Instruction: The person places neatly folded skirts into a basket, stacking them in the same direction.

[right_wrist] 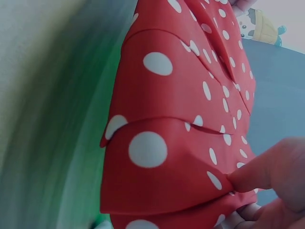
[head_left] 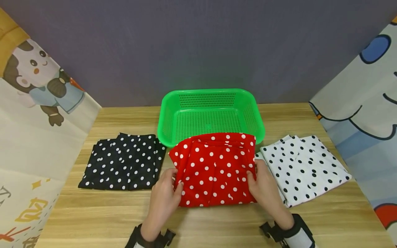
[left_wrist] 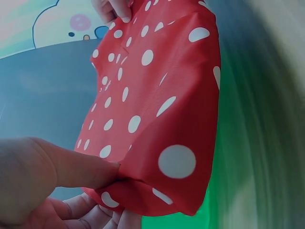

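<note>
- The left hand [head_left: 165,193] grips the left edge of a folded red cloth with white dots [head_left: 214,168], thumb on top and fingers curled under it
- In the left wrist view the thumb [left_wrist: 71,167] presses onto the red cloth [left_wrist: 157,109] while the fingers [left_wrist: 90,210] sit beneath the fold
- The right hand [head_left: 263,184] grips the right edge of the same cloth, thumb on top
- In the right wrist view the thumb [right_wrist: 267,171] pinches the layered edge of the red cloth [right_wrist: 176,129], with the fingertips [right_wrist: 243,214] underneath
- The red cloth sits between the two hands at the middle of the wooden table [head_left: 102,220], its far edge lying over the near rim of a green basket [head_left: 211,110]
- The basket stands at the back of the table, just behind the cloth
- A folded black cloth with white dots [head_left: 124,162] lies flat on the table to the left, near the left hand but apart from it
- A folded white cloth with black dots [head_left: 307,168] lies on the right, just beside the right hand
- Cartoon-printed sheets [head_left: 34,113] stand along both sides of the table, with a plain grey wall [head_left: 198,44] behind
</note>
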The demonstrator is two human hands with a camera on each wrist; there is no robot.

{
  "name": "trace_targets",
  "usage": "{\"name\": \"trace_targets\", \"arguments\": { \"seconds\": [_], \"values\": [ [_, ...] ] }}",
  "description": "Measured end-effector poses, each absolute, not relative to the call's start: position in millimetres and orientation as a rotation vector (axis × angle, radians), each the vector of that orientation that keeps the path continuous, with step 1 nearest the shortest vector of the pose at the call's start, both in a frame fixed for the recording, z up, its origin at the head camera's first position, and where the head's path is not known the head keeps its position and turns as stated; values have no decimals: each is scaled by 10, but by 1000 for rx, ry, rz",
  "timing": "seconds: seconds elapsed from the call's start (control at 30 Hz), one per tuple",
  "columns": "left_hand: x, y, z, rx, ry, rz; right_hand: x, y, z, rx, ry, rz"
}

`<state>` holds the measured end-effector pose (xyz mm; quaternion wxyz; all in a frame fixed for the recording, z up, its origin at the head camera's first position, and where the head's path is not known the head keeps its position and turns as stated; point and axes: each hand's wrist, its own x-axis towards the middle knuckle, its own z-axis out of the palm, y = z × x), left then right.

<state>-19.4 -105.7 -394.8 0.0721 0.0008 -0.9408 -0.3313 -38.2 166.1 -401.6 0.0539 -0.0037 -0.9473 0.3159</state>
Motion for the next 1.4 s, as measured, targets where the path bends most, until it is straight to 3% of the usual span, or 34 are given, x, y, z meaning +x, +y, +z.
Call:
{"name": "trace_targets", "arguments": {
  "seconds": [1.4],
  "values": [
    [-1261,-1063,-3505,-99,-2824,-1045,-1386,1795,-3614,241,-2820,1035]
  ]
}}
